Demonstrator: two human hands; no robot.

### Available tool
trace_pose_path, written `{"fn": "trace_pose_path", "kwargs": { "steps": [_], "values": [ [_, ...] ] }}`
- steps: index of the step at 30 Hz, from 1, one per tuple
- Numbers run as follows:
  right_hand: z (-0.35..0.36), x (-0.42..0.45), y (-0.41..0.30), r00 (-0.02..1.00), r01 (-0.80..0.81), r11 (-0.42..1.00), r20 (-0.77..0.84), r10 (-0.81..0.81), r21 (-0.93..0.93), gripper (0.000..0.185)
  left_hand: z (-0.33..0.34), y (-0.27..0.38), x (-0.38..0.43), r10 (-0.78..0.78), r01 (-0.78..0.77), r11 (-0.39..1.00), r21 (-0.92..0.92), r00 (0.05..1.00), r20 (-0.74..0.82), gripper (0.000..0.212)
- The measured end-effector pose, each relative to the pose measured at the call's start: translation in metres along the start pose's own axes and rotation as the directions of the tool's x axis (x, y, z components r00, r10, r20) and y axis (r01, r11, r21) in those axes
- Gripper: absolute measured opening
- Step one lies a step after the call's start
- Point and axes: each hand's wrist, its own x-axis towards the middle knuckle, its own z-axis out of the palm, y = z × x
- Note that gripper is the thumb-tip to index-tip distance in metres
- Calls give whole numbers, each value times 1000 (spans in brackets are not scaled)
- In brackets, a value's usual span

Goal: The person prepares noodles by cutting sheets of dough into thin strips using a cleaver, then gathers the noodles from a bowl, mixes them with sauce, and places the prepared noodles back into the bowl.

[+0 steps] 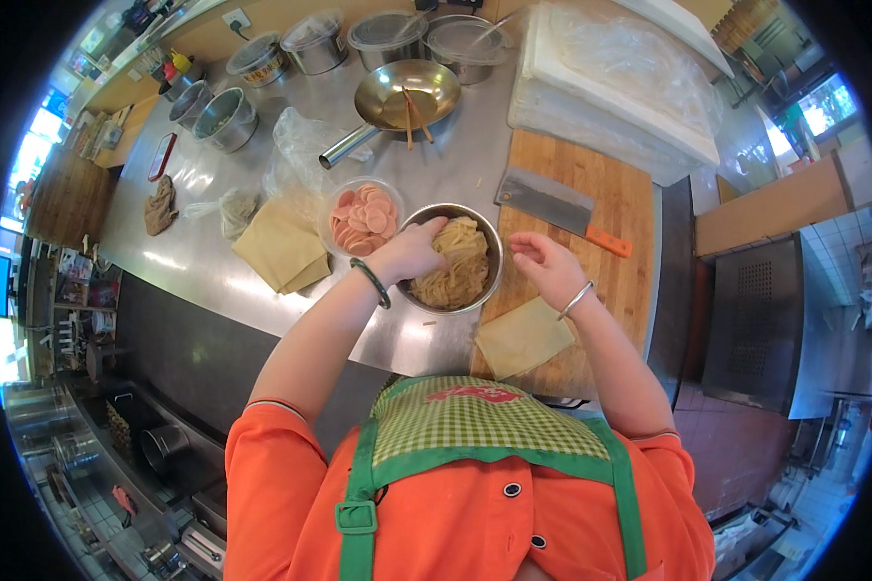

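My left hand [416,252] reaches into a metal bowl [498,272] from its left side, its fingers on a heap of pale yellow strips [459,265], possibly shredded tofu skin. Whether those fingers grip any strips is hard to see. My right hand [550,270] hovers over the wooden cutting board [610,174], just right of the bowl, fingers parted and holding nothing. Below it, a pale yellow folded sheet [525,339] lies on the board's near end. A cleaver [548,201] with an orange handle rests across the board, beyond my right hand.
Left of the bowl stand a clear tub of pink sausage slices [363,218] and stacked yellow sheets [282,247]. A wok [407,94] with chopsticks sits farther back, its handle pointing left. Lidded metal pots [385,40] line the rear; a white foam box [588,109] stands behind the board.
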Motion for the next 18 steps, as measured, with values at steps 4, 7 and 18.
{"fn": "trace_pose_path", "kwargs": {
  "steps": [4,7,18],
  "values": [
    [0,-5,1,1000,25,999,3,-25,-30,31,12,9,-3,14,45,939,341,986,-169,69],
    [-3,-12,8,998,52,997,-17,-53,-58,30,18,15,-17,189,-2,847,531,936,-298,63],
    [-10,-73,88,925,-379,770,-246,291,-514,30,30,25,-86,656,-460,754,469,524,-542,19]
  ]
}}
